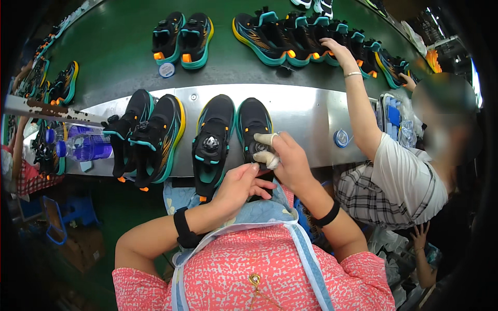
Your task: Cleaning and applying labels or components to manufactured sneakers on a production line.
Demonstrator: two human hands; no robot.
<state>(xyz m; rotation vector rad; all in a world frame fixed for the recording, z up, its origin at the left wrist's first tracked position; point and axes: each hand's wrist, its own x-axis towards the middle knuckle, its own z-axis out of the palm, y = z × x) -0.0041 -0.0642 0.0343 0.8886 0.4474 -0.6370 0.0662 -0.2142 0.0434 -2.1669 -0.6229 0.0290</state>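
Observation:
A pair of black sports shoes with teal soles and round dials lies before me on the metal ledge, toes pointing away. My right hand (288, 158), with pale covers on thumb and index finger, closes around the dial area of the right shoe (253, 116). At that shoe's heel end, my left hand (239, 187) has its thumb against the collar and its fingers curled; the heel is largely hidden. Beside them, the left shoe (216, 119) shows a clear, shiny dial and is touched by neither hand's fingertips.
Another pair of shoes (165, 124) stands left on the metal ledge (311, 114), near purple-labelled bottles (88, 147). Beyond, the green conveyor belt (119, 41) carries more shoes. At right, a co-worker's arm (358, 103) reaches to the shoe row (270, 39). A small coil (341, 138) lies nearby.

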